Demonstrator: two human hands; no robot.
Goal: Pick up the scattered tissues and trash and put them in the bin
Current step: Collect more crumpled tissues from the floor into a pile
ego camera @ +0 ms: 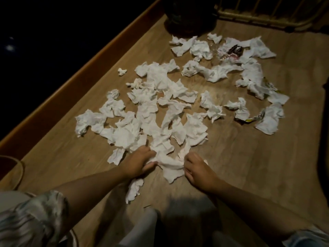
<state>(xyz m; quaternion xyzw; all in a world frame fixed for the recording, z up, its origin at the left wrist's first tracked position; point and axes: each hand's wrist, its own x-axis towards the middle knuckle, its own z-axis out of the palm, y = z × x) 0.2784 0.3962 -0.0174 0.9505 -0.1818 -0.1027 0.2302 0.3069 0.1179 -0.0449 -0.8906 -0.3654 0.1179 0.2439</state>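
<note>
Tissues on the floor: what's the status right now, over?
Left hand and right hand both gripping one crumpled tissue. Tissue pile and wrappers uncollected. Dark bin at far end, path clear.

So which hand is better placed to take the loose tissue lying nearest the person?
The left hand. That loose tissue lies just below its wrist, while the right hand is farther away, across the gathered tissue.
</note>
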